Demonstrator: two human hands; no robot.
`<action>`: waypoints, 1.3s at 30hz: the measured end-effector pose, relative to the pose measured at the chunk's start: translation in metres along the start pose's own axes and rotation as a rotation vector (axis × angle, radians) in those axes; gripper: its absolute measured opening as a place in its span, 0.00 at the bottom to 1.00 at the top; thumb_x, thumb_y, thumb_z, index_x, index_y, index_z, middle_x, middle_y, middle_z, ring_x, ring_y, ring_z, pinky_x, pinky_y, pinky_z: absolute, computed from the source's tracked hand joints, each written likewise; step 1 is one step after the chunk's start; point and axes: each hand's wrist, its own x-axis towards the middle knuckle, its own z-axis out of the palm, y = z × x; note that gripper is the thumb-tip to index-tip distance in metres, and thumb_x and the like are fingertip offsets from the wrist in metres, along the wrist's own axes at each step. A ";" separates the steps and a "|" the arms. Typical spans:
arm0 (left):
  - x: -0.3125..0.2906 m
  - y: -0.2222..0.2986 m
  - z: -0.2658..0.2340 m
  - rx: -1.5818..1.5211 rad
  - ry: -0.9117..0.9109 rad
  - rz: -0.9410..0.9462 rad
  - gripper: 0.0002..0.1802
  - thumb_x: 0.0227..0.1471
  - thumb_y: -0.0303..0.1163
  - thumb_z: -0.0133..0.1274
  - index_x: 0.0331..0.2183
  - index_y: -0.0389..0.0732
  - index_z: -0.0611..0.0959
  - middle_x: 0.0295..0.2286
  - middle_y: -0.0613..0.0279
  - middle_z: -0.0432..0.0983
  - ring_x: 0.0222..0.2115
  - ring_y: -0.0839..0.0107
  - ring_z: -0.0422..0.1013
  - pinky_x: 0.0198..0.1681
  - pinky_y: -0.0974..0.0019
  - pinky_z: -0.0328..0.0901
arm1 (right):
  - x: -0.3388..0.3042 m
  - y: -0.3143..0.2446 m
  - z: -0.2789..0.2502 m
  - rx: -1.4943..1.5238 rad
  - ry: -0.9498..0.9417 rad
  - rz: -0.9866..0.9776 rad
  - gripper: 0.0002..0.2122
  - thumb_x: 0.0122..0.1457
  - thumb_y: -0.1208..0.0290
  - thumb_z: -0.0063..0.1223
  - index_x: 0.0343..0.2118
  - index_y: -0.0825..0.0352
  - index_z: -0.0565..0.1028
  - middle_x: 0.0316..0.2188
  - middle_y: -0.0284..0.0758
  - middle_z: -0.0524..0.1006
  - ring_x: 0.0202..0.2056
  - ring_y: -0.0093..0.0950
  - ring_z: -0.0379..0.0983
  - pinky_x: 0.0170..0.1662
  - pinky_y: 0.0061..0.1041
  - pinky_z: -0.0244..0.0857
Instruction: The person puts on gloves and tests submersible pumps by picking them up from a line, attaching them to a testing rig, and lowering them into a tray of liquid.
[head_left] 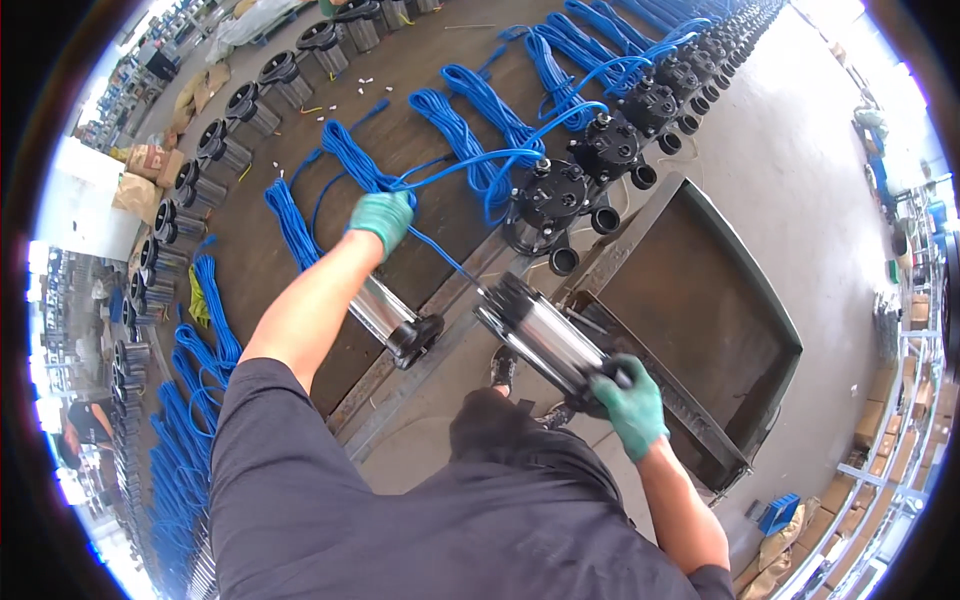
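Note:
My right hand [630,405], in a green glove, grips the lower end of a shiny steel cylindrical pump [540,335] with black end caps, held tilted above the floor. My left hand [383,217], also gloved in green, reaches forward and closes on a coil of blue cable [350,160] that runs to that pump. A second steel pump [395,318] lies under my left forearm at the edge of the dark platform [260,260].
A row of black-topped pumps [610,140] with blue cable coils lines the platform edge. More pumps [215,150] stand along its far side. A dark metal tray cart [700,310] sits to the right on the grey concrete floor. Shelving with boxes [900,400] is far right.

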 end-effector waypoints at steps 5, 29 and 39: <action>0.002 -0.062 -0.041 -0.012 -0.085 -0.242 0.17 0.64 0.31 0.43 0.48 0.43 0.83 0.47 0.51 0.82 0.44 0.47 0.81 0.46 0.47 0.75 | 0.072 -0.028 0.090 -0.110 -0.047 -0.018 0.21 0.57 0.65 0.67 0.47 0.72 0.73 0.30 0.36 0.81 0.23 0.23 0.78 0.29 0.23 0.75; -0.015 0.174 -0.122 -1.754 0.313 0.136 0.18 0.67 0.35 0.58 0.54 0.38 0.82 0.46 0.66 0.81 0.45 0.78 0.73 0.53 0.70 0.67 | 0.075 0.009 0.022 0.073 -0.226 0.181 0.20 0.73 0.59 0.50 0.59 0.68 0.72 0.40 0.39 0.80 0.35 0.30 0.80 0.41 0.31 0.79; -0.023 0.235 -0.150 -1.886 0.417 0.074 0.27 0.74 0.48 0.43 0.25 0.41 0.75 0.18 0.72 0.64 0.20 0.79 0.58 0.27 0.68 0.58 | 0.014 0.114 -0.073 0.512 0.068 0.232 0.14 0.72 0.61 0.49 0.50 0.68 0.75 0.38 0.41 0.81 0.36 0.38 0.82 0.41 0.43 0.82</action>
